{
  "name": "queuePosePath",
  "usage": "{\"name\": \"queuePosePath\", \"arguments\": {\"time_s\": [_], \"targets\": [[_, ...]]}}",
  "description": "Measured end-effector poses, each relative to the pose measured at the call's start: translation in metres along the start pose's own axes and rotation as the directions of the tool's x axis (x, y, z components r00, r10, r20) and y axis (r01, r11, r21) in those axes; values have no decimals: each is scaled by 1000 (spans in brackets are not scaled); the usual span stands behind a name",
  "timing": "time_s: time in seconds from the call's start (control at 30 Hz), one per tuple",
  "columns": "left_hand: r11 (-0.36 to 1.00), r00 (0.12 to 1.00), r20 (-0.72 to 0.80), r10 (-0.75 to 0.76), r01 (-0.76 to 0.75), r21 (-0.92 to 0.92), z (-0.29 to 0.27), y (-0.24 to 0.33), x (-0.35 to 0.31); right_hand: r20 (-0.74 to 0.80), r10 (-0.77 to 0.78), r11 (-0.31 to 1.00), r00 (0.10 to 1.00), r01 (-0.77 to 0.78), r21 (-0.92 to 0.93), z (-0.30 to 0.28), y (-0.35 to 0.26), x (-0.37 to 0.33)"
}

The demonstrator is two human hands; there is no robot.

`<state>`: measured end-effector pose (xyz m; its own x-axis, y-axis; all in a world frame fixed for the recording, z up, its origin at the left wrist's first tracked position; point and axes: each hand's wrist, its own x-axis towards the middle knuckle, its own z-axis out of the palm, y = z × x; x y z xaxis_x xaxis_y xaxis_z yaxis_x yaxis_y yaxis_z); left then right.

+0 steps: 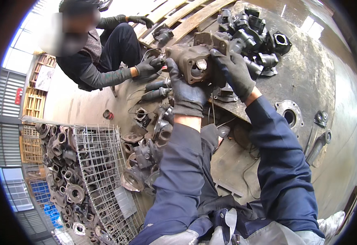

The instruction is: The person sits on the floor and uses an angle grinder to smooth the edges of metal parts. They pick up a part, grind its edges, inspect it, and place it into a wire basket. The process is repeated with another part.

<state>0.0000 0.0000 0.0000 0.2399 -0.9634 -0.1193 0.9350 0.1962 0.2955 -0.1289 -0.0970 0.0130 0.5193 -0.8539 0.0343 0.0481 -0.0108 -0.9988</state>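
A rusty brown metal casting [194, 61], shaped like a valve housing with a square flange and a bright round opening, is held up in front of me. My left hand [186, 93], in a dark work glove, grips it from below and the left. Its right side is in the grasp of my gloved right hand [233, 72], fingers curled over the edge. Parts of both hands' fingers are hidden behind the casting. Close by on the left, a seated person's gloved hand [146, 67] holds a tool whose kind I cannot make out.
Black castings [243, 34] are heaped on the worktable [309, 81], with a round flange [288, 115] and a grinder-like tool [319, 146] nearer its right side. At left stands a wire cage [98, 151] full of castings. Loose castings [143, 155] and cylindrical power tools [154, 94] lie beside it.
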Motion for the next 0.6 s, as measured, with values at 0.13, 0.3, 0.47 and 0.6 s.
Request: {"name": "queuePosePath", "arguments": {"time_s": [0.13, 0.3, 0.47, 0.6], "targets": [[997, 996, -42, 73, -72, 21, -6, 11, 4, 69, -42, 996, 997, 47, -76, 12, 13, 20], [997, 999, -30, 37, -35, 68, -17, 31, -6, 186, -188, 940, 964, 232, -250, 18, 5, 24], [993, 1000, -17, 24, -22, 118, -24, 42, -6, 200, -96, 912, 975, 167, -376, 33, 5, 31], [985, 989, -79, 126, -115, 128, -28, 40, -2, 208, -118, 921, 971, 185, -342, 41, 13, 33]]}}
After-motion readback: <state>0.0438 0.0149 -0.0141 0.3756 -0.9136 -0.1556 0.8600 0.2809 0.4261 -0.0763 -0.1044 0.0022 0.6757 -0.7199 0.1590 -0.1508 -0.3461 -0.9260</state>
